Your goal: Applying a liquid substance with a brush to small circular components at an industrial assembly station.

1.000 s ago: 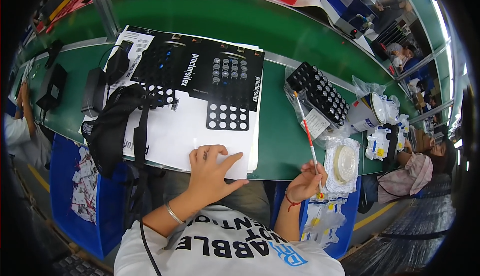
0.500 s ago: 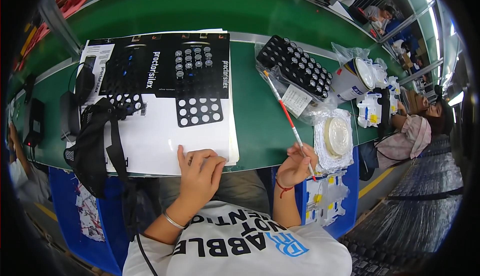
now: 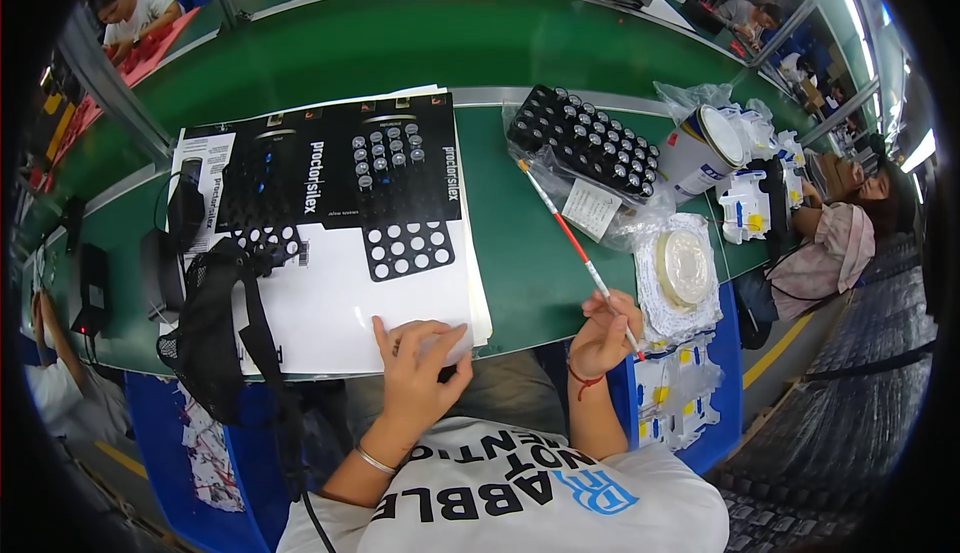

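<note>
The near right corner of a stack of white sheets [image 3: 335,318] is covered by the left grip [image 3: 415,375], with its fingers bent; whether the corner is pinched or merely pressed cannot be told, though the stack is probably steadied this way. By the right grip [image 3: 606,333], a thin red-and-white stick [image 3: 573,243] is grasped pen-fashion between thumb and fingers — near its lower end, perhaps so that the long upper part is kept clear. Its orange tip is slanted away, up and to the left of that grip.

Just right of the right grip, a pale round disc [image 3: 687,268] is set on a white wrap, seemingly as cushioning. Beyond the left grip, a perforated black tray [image 3: 388,244] is laid flat on the sheets. Beyond the right grip, a fuller black tray [image 3: 583,141] is placed on clear plastic — likely to guard it from the green counter [image 3: 530,303] — and, to its right, a white can [image 3: 696,161] is tilted.
</note>
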Action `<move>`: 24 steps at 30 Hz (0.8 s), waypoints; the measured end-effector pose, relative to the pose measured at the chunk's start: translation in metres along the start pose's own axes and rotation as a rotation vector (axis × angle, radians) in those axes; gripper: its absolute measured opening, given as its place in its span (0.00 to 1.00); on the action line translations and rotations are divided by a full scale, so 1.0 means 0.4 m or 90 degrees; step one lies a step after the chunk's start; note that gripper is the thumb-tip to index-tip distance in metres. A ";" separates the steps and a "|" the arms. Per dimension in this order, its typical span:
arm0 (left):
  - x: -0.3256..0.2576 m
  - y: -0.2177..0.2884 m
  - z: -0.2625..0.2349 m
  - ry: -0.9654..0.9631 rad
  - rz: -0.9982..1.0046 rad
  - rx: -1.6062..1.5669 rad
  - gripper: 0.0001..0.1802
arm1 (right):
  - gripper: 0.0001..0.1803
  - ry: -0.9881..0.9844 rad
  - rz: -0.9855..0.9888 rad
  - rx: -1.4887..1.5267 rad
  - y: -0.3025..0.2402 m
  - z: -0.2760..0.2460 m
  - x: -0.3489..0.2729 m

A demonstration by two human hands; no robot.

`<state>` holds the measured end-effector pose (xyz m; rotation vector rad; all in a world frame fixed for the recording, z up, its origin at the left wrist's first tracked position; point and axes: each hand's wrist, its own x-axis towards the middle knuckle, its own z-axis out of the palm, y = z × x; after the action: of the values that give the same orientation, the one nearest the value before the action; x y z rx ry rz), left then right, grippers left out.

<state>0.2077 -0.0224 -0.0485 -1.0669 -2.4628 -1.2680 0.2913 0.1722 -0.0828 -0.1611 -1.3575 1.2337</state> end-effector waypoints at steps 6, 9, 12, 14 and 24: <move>-0.016 -0.028 0.014 -0.009 0.079 -0.001 0.09 | 0.14 0.004 0.005 0.007 -0.003 -0.004 0.000; -0.009 -0.027 0.012 -0.008 0.062 -0.032 0.07 | 0.14 0.002 0.006 0.012 -0.002 -0.003 0.005; -0.003 -0.025 0.013 -0.009 0.034 -0.055 0.07 | 0.14 0.001 0.013 0.021 0.005 -0.002 0.010; -0.001 -0.025 0.010 0.002 0.023 -0.063 0.07 | 0.14 -0.004 0.006 0.020 0.004 -0.001 0.007; -0.021 -0.031 -0.008 0.001 0.017 -0.093 0.09 | 0.14 0.013 -0.001 0.028 -0.003 -0.008 -0.013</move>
<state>0.2049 -0.0340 -0.0581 -1.1277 -2.3775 -1.4598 0.2956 0.1696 -0.0863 -0.1413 -1.3122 1.2567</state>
